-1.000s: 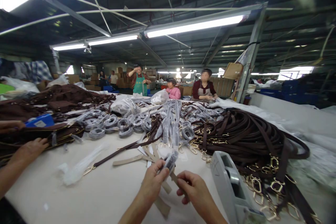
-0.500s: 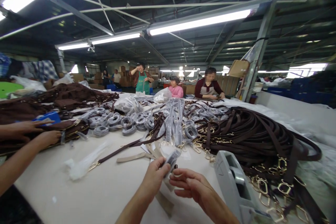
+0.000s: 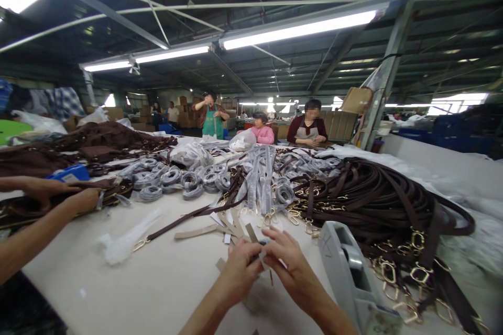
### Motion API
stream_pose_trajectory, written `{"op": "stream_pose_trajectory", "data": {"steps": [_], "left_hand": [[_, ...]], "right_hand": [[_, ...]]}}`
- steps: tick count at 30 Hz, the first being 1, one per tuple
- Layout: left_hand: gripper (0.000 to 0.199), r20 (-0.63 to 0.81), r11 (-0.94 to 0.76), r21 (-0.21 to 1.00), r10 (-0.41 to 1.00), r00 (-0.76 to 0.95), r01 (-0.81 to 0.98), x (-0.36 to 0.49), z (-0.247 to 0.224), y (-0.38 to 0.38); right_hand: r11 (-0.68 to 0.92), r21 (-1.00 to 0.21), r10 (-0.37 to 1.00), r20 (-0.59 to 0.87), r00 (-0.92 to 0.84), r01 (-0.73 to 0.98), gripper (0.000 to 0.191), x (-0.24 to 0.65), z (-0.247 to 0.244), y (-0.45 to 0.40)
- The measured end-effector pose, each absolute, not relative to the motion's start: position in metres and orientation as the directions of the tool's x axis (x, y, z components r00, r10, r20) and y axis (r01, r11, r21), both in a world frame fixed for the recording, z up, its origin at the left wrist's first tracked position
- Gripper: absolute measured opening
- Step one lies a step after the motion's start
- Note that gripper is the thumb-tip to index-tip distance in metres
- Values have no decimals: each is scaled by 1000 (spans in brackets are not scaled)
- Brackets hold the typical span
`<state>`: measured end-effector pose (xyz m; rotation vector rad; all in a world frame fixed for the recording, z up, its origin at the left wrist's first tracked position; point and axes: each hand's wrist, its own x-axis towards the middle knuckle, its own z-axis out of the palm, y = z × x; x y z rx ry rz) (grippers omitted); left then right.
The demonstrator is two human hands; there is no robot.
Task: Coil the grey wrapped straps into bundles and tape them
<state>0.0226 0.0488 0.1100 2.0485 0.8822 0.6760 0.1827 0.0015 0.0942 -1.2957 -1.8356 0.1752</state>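
So my left hand (image 3: pixel 240 267) has its fingers closed on a taupe strip (image 3: pixel 251 232), which pokes up past the knuckles right in front of me, over the tabletop (image 3: pixel 137 293). My right hand (image 3: pixel 285 256) meets it from the other side, fingers bent and partly spread. Honestly can't tell if that grip is pinching anything, since the fingertips cover whatever sits between the hands. There's something darker in there too, too hidden to name.

My two cents on doing this bit well: let the left do the steady holding and the right do the fine work, fingertips only. Go light on the squeeze, because I reckon a narrow strip like this kinks or twists if you crush it.

Texture-wise, the loose strips (image 3: pixel 196 232) fanned out just beyond my hands look flat, matte and a bit stiff. The wrapped coils (image 3: pixel 150 193) farther off are round, with a greyish plastic sheen. On my right the grey tape dispenser (image 3: pixel 329 251) is a smooth, chunky block, and past it the brown straps (image 3: pixel 377 188) loop over each other in big soft curves, with gold-coloured clasps (image 3: pixel 420 274), oval and hard-looking. The crumpled plastic (image 3: pixel 118 243) to the left is wispy and see-through.
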Motion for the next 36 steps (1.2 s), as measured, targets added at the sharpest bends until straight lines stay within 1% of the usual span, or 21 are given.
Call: {"op": "stream_pose_trajectory", "data": {"steps": [2, 4, 6, 8, 10, 14, 17, 19, 22, 25, 27, 31, 33, 35, 36], "left_hand": [[23, 165, -455, 842, 731, 662, 292, 22, 110, 50], [24, 195, -453, 868, 687, 700, 203, 22, 109, 51], [26, 224, -456, 879, 651, 725, 139, 21, 108, 52], [29, 229, -475, 869, 637, 736, 140, 20, 107, 52], [35, 226, -501, 849, 633, 740, 169, 18, 105, 52], [64, 206, -554, 797, 624, 754, 241, 16, 93, 57], [85, 186, -606, 749, 580, 793, 269, 15, 84, 59], [92, 185, -634, 732, 537, 823, 250, 15, 80, 59], [90, 186, -634, 739, 516, 836, 227, 15, 78, 58], [87, 185, -617, 755, 524, 831, 221, 16, 77, 58], [88, 198, -606, 768, 529, 825, 205, 16, 75, 57], [94, 248, -548, 821, 593, 766, 159, 17, 72, 55], [97, 239, -484, 864, 639, 731, 140, 18, 70, 55], [91, 205, -404, 906, 681, 703, 127, 19, 70, 56], [81, 184, -368, 922, 694, 696, 123, 20, 71, 58]], "right_hand": [[435, -680, 880, 460, -119, 591, 15, 184, 95, 1], [406, -775, 907, 406, -110, 484, 13, 183, 96, 0], [367, -831, 926, 368, -81, 417, 12, 181, 94, 0], [312, -868, 948, 311, -65, 387, 14, 180, 91, -1], [273, -879, 959, 281, -37, 392, 16, 178, 87, 0], [255, -852, 949, 311, 52, 457, 15, 175, 82, -1], [260, -834, 945, 324, 51, 486, 14, 173, 78, -4], [274, -819, 939, 342, 45, 504, 15, 172, 75, -7], [279, -813, 928, 366, 75, 511, 15, 172, 71, -11], [275, -827, 917, 380, 126, 491, 17, 172, 68, -11], [284, -834, 904, 397, 158, 474, 18, 171, 66, -9], [296, -851, 881, 419, 219, 434, 19, 169, 61, -6], [289, -861, 870, 419, 259, 419, 19, 168, 58, -5], [285, -868, 863, 416, 285, 406, 18, 168, 56, -4], [289, -871, 861, 418, 291, 397, 17, 168, 54, -3]]}}
